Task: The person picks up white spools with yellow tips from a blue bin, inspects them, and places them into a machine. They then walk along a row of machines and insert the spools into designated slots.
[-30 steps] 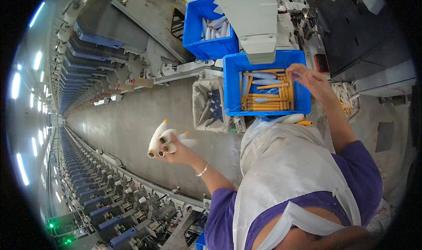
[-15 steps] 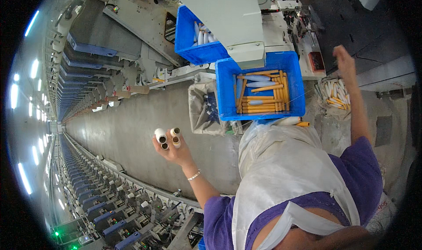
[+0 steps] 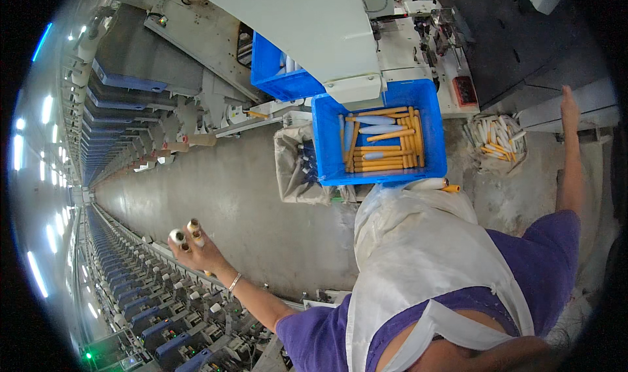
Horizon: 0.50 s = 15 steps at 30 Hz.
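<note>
My left hand [image 3: 197, 257], stretched out low over the row of spindles at the left, is closed round several yarn bobbins [image 3: 176, 236]. Their hollow ends point away from my palm; one tube among them is pale yellow. My right hand [image 3: 570, 113] is held out to the far right, seen nearly edge-on, with straight fingers and nothing visible in it. Between my arms a blue crate [image 3: 433, 130] sits against my apron. In it lie several orange bobbin tubes [image 3: 384, 168] and a few bluish-white wound bobbins [image 3: 377, 129].
Behind the crate stands a machine with a pale cover [image 3: 314, 25]. A second blue crate [image 3: 288, 86] holds white bobbins. A cloth sack [image 3: 285, 166] stands beside the near crate. White and orange tubes fill a bag [image 3: 497, 140] on the floor. Spinning frames line the aisle [image 3: 216, 189].
My left hand has swung left and nearer me with the bobbins, from over the aisle to the spindle row. My right arm has moved farther right, and its fingers have straightened.
</note>
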Each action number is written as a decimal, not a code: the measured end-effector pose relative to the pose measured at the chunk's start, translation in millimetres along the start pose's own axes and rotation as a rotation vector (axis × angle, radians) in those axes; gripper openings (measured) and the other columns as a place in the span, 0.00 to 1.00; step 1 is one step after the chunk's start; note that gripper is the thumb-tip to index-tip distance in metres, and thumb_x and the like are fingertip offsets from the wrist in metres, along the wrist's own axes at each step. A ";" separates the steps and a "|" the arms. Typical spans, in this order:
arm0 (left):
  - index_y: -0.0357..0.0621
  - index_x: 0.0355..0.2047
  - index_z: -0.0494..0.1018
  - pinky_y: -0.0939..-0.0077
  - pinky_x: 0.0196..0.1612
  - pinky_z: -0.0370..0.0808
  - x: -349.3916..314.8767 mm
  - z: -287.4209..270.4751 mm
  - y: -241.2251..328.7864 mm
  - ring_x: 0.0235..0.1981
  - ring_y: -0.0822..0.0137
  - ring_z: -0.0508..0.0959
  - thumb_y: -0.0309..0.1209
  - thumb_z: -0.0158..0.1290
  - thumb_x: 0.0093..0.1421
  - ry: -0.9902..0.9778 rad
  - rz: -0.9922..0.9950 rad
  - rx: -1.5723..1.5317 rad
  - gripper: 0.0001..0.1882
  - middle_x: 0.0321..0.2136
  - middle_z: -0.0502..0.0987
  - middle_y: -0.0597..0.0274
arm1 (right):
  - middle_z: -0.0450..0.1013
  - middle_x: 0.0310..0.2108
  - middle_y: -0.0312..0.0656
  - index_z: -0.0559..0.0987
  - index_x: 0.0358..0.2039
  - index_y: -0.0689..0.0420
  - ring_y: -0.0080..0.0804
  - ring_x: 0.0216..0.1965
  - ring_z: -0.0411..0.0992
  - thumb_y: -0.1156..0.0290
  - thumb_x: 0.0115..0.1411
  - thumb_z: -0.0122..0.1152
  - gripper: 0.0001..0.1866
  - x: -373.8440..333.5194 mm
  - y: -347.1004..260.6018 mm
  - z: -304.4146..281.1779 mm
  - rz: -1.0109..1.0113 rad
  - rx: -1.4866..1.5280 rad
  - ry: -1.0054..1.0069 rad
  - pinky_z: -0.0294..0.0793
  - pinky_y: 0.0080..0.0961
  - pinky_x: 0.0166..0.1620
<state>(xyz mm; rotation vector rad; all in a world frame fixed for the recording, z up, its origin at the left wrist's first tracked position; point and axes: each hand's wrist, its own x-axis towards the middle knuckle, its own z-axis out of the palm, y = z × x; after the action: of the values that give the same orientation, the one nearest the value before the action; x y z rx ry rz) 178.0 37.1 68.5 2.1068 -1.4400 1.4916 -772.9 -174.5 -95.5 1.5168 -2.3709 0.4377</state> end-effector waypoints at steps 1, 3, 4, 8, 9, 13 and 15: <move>0.50 0.40 0.75 0.67 0.42 0.72 4.4 -4.5 -6.5 0.47 0.54 0.69 0.30 0.64 0.44 0.004 -0.041 -0.060 0.21 0.50 0.63 0.50 | 0.72 0.40 0.47 0.66 0.50 0.49 0.47 0.36 0.72 0.60 0.64 0.40 0.16 1.9 6.6 -1.5 -0.063 -0.011 0.001 0.69 0.35 0.36; 0.45 0.38 0.74 0.67 0.42 0.72 4.8 -9.9 -3.4 0.46 0.55 0.69 0.29 0.64 0.43 -0.078 -0.174 -0.281 0.20 0.48 0.65 0.51 | 0.71 0.41 0.49 0.66 0.51 0.49 0.46 0.38 0.71 0.59 0.63 0.41 0.18 -8.4 -8.2 -7.1 0.027 -0.049 -0.133 0.68 0.34 0.40; 0.43 0.38 0.74 0.67 0.42 0.71 3.4 -15.5 2.6 0.46 0.56 0.69 0.29 0.64 0.43 -0.178 -0.213 -0.350 0.19 0.47 0.65 0.51 | 0.71 0.41 0.48 0.67 0.51 0.50 0.43 0.40 0.71 0.59 0.63 0.43 0.18 -15.8 -35.4 -8.8 -0.084 0.149 -0.242 0.68 0.32 0.42; 0.35 0.38 0.71 0.68 0.45 0.68 -2.6 -37.3 76.4 0.46 0.63 0.68 0.32 0.61 0.43 -0.727 -0.694 -1.527 0.21 0.46 0.68 0.51 | 0.61 0.54 0.42 0.66 0.53 0.53 0.37 0.53 0.62 0.58 0.59 0.49 0.23 -70.4 -214.2 -45.1 -0.389 0.947 -1.032 0.63 0.32 0.53; 0.36 0.38 0.70 0.66 0.46 0.67 -4.1 -41.3 106.9 0.47 0.62 0.67 0.35 0.61 0.42 -0.730 -0.736 -1.706 0.23 0.46 0.67 0.51 | 0.56 0.58 0.46 0.64 0.54 0.53 0.41 0.59 0.53 0.53 0.56 0.52 0.28 -86.6 -264.9 -55.8 -0.713 0.865 -1.009 0.56 0.38 0.58; 0.38 0.39 0.68 0.67 0.50 0.65 -10.6 -61.3 224.4 0.49 0.60 0.66 0.43 0.60 0.42 -0.822 -0.784 -2.320 0.27 0.46 0.67 0.52 | 0.41 0.63 0.50 0.56 0.59 0.53 0.44 0.63 0.43 0.41 0.51 0.53 0.42 -164.0 -387.4 -99.9 -0.916 1.418 -1.852 0.45 0.41 0.61; 0.39 0.41 0.66 0.68 0.50 0.65 -18.4 -76.2 259.8 0.47 0.61 0.66 0.44 0.60 0.43 -0.855 -0.916 -2.456 0.29 0.43 0.68 0.54 | 0.47 0.61 0.50 0.44 0.62 0.57 0.42 0.61 0.48 0.46 0.49 0.60 0.50 -202.6 -410.6 -107.5 -0.951 1.559 -1.974 0.49 0.39 0.61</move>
<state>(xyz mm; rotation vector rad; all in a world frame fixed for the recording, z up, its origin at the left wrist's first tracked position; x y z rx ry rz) -73.0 -37.8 -2.4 0.8289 -0.7457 -1.3027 -308.3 -128.0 -39.1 -1.2715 0.0459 -0.1545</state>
